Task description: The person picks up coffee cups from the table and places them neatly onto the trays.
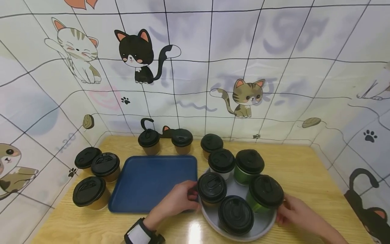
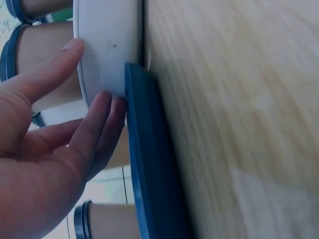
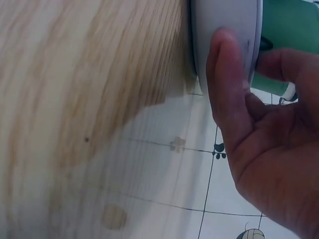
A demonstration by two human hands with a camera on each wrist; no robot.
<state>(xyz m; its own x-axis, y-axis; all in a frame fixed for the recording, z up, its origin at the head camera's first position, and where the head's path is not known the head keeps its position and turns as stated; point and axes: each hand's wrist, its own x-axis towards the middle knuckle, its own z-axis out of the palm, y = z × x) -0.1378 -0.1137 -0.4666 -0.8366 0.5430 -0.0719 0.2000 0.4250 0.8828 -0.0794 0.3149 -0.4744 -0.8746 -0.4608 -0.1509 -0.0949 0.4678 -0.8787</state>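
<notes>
A round pale-grey tray (image 1: 239, 190) carries several black-lidded cups. Two of them are green, a back one (image 1: 249, 166) and a front-right one (image 1: 265, 195); a white cup (image 1: 224, 175) stands at the back left, and a brown cup (image 1: 212, 188) at the left. My left hand (image 1: 179, 198) holds the tray's left side, thumb at the rim and fingers against the outer wall (image 2: 107, 50). On the opposite side, my right hand (image 1: 297, 211) grips the tray, fingers along its wall (image 3: 229, 17) and thumb over the rim beside the green cup.
A blue rectangular tray (image 1: 158, 183) lies to the left, its edge close by the round tray. Three lidded brown cups (image 1: 105, 166) stand left of it. Three more (image 1: 182, 142) stand along the back, near the cat-patterned wall covering (image 1: 192, 74).
</notes>
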